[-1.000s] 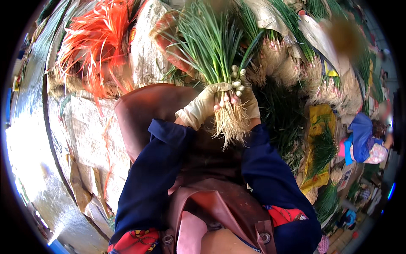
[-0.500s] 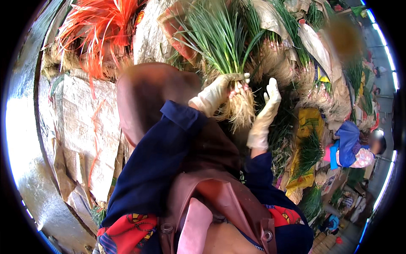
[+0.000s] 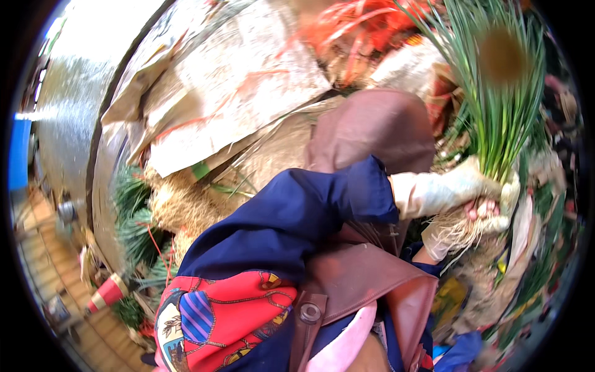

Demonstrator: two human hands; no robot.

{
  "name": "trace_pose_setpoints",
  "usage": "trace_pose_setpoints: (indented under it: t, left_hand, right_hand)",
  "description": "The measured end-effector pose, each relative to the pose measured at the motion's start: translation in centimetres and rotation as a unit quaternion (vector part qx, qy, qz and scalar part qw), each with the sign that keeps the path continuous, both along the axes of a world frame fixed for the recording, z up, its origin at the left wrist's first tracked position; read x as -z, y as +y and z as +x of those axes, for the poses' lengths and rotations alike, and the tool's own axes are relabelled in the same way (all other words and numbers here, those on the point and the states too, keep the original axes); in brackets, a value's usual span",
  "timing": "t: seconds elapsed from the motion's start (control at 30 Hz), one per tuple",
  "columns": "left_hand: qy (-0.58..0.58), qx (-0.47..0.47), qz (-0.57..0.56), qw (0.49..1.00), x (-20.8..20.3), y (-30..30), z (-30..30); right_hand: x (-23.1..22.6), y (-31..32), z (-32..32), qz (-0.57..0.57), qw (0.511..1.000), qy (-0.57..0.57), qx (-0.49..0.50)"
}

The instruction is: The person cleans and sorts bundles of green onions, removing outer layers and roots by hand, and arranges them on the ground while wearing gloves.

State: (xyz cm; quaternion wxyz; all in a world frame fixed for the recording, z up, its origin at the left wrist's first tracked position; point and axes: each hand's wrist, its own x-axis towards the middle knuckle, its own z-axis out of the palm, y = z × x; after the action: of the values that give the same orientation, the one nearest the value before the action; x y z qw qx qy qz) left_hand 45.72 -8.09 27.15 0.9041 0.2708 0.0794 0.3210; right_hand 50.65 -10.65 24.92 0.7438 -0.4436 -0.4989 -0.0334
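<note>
The view has swung left since half a second ago: sheets of paper sacking (image 3: 235, 93) now fill the middle and the orange netting (image 3: 365, 28) sits at the top edge. The bunch of green onions (image 3: 496, 105) stands upright at far right. The left hand (image 3: 455, 189) clasps its base; the right hand (image 3: 480, 220), open before, now grips the roots.

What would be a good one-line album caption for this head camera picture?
Two gloved hands, left hand and right hand, grip a bunch of green onions at its roots, above a brown apron.
</note>
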Motion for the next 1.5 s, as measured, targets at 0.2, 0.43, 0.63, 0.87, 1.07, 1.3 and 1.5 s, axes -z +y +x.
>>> trace_pose_setpoints:
  t: [0.2,0.43,0.63,0.87,1.07,1.3,1.5]
  left_hand:
    - [0.049,-0.107,0.079,0.990,0.8,10.7,-12.9]
    - [0.175,-0.349,0.098,0.915,13.3,17.8,-34.1]
    - [0.191,-0.278,-0.150,0.929,34.6,20.0,-49.1]
    - [0.200,-0.438,-0.294,0.826,39.9,17.1,-47.3]
    - [0.377,-0.402,-0.277,0.787,37.6,15.8,-47.5]
    - [0.663,-0.426,-0.171,0.591,42.0,12.6,-52.3]
    - [0.898,-0.220,0.303,0.232,35.6,10.7,-44.2]
  right_hand:
    - [-0.2,4.9,-2.6,-0.088,0.984,-0.010,-0.157]
    - [2.1,5.7,-2.3,-0.314,0.920,-0.100,-0.211]
    - [3.5,8.2,-2.6,-0.393,0.895,-0.102,-0.186]
    - [6.4,10.2,-5.1,-0.411,0.890,-0.026,-0.195]
    - [6.6,11.2,-6.7,-0.386,0.893,0.082,-0.217]
    - [6.5,10.9,-6.4,-0.401,0.891,0.024,-0.211]
    - [5.7,11.0,-6.2,-0.414,0.888,-0.008,-0.202]
